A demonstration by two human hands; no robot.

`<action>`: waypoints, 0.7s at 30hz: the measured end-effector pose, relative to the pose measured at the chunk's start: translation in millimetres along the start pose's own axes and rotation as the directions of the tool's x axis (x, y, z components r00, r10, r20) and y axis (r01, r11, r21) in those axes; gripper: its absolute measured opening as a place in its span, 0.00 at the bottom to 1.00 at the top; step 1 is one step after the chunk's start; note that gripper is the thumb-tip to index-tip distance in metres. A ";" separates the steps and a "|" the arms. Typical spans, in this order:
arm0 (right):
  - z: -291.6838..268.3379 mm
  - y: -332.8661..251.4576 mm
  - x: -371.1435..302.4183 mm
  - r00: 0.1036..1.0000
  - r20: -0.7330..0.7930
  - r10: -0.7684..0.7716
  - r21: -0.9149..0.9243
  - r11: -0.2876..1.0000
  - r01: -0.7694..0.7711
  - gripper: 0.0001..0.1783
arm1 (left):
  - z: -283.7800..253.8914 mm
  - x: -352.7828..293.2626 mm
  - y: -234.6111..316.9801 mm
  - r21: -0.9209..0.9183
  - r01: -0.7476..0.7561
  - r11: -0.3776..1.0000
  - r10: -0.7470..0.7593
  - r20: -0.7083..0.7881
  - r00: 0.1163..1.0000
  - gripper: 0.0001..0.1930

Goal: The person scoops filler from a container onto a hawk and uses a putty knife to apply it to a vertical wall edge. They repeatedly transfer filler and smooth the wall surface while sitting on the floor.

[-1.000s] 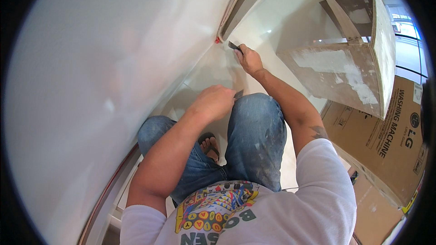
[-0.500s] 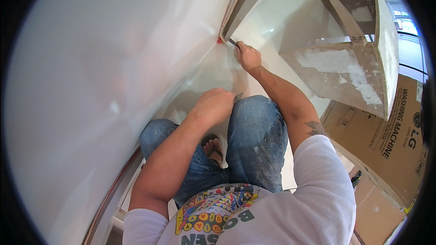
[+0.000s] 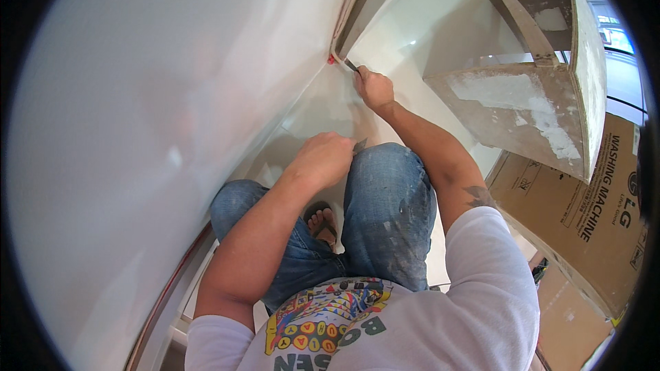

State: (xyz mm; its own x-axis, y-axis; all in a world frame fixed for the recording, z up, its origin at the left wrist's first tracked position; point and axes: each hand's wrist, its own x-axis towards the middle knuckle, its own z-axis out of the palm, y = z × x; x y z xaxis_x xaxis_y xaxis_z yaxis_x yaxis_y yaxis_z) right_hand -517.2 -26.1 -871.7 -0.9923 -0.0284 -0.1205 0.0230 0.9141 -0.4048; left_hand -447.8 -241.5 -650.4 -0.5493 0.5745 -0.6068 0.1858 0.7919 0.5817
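Along your left side, a glossy white wall (image 3: 137,130) fills much of the view and meets the pale, shiny floor (image 3: 309,106). To your right is a boxy wooden stand (image 3: 485,117) smeared with white patches, and below it in view a brown cardboard box (image 3: 557,199). Between wall and box you crouch in stained blue jeans (image 3: 385,189). Ahead, a narrow brownish upright (image 3: 364,10) comes down to the floor beside the wall. Your left hand (image 3: 326,156) is near your right knee, its fingers curled around a flat grey blade (image 3: 360,145), whose other end the hand hides. Your right hand (image 3: 375,88) reaches farther forward, fingers wrapped round a slim dark scraper (image 3: 352,65); its tip points at the foot of the upright, though you cannot tell whether they touch. Just beside that tip sits a small red piece (image 3: 331,60), at the wall's lower edge.
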 end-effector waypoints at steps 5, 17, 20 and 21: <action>4.5 -3.8 13.8 1.000 -0.008 -0.005 -0.038 0.999 0.005 0.15 | -4.0 0.3 2.7 -0.002 0.025 1.000 -0.025 0.034 0.999 0.13; -8.0 11.6 5.9 0.997 -0.017 -0.076 -0.026 0.997 0.075 0.14 | -4.3 0.3 3.5 -0.020 0.013 1.000 -0.013 0.015 1.000 0.14; -10.6 10.4 17.4 0.992 -0.052 -0.113 -0.051 0.993 0.111 0.14 | -4.4 1.4 3.6 -0.024 0.020 1.000 -0.019 0.031 0.999 0.14; -11.1 9.5 21.4 0.996 -0.032 -0.088 -0.065 0.994 0.086 0.14 | -4.7 1.6 3.7 -0.018 0.017 1.000 -0.017 0.037 0.999 0.14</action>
State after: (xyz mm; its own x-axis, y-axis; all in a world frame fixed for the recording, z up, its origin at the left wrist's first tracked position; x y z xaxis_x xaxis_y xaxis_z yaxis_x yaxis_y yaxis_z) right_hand -539.6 -13.5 -868.0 -0.9938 -0.0958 -0.0558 -0.0701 0.9327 -0.3539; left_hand -451.8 -238.6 -646.8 -0.5220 0.5685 -0.6358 0.1618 0.7979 0.5806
